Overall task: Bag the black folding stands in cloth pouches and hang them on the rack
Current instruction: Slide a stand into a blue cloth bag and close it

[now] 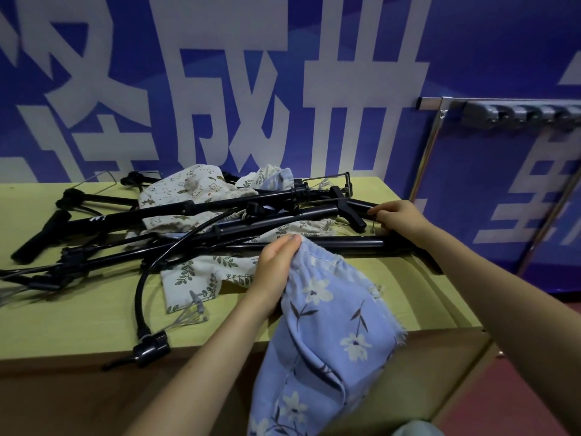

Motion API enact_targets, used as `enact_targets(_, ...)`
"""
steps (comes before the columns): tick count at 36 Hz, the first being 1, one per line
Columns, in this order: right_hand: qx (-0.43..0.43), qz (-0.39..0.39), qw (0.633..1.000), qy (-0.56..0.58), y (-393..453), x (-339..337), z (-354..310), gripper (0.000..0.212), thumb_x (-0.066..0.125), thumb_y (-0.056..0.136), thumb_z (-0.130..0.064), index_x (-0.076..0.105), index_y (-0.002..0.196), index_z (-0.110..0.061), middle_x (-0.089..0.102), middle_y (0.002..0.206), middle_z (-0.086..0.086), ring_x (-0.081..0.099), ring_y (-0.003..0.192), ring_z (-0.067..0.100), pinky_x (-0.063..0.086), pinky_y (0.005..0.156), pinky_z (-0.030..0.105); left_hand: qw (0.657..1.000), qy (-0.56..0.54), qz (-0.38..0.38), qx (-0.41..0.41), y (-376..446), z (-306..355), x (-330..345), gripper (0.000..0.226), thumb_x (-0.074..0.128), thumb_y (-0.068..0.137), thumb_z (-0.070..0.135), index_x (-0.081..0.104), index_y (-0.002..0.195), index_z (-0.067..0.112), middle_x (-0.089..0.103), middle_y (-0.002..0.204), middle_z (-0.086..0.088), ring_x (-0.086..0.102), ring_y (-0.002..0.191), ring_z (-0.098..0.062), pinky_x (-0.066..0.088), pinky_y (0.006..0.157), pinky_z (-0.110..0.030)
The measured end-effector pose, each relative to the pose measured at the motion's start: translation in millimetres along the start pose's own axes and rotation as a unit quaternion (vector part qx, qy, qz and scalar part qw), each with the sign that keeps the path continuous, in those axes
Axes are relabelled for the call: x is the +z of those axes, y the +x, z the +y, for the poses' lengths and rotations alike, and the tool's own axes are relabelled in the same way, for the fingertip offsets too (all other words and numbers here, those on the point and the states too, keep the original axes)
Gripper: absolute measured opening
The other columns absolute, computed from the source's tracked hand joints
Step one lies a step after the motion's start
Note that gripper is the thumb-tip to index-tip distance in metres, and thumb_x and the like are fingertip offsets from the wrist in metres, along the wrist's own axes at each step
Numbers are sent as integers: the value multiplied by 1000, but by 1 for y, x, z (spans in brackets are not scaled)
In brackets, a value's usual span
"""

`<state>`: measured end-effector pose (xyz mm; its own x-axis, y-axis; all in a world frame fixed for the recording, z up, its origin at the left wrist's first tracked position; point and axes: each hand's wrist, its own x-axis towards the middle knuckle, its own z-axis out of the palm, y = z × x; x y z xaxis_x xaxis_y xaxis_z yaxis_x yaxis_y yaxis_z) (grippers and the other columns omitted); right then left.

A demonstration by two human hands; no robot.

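Nearest me, my left hand (276, 265) pinches a soft blue floral pouch (327, 335) by its gathered mouth. At one o'clock my right hand (397, 217) grips a slim black stand (317, 245) on the bench (78, 303). Beyond, stands and pouches lie tangled, none visibly bagged; the steel rack (515, 113) looks bare.

A table (78, 313) fills the lower left and middle of the frame, with a wall (471, 42) behind it. A heap of folding stands (195, 209) and pouches (188, 187) lies across the table's middle and left. At the lower middle the left hand (276, 269) grips a pouch (330, 325) hanging over the table's front edge. Right of the heap the right hand (399, 215) rests on a stand (345, 245). A rack (515, 114) stands at the upper right, beside the table
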<state>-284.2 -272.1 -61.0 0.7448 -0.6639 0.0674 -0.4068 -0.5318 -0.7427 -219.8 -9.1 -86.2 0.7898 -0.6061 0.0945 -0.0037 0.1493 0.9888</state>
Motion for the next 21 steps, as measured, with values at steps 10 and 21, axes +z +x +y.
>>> enact_targets(10,-5,48,995,87,-10,-6,1,25,48,98,-11,71,109,-14,60,85,0,54,76,14,43,61,20,1000,6,5,-4,0,0,0,24,49,100,20,60,79,21,60,84,1,57,79,-8,46,73,-18)
enact_targets(21,17,81,955,285,-32,-4,-35,17,63,93,-15,68,106,-5,67,88,7,62,70,8,53,62,15,999,18,10,-29,-4,6,2,18,50,99,23,67,96,19,67,97,3,60,100,-16,47,85,-26)
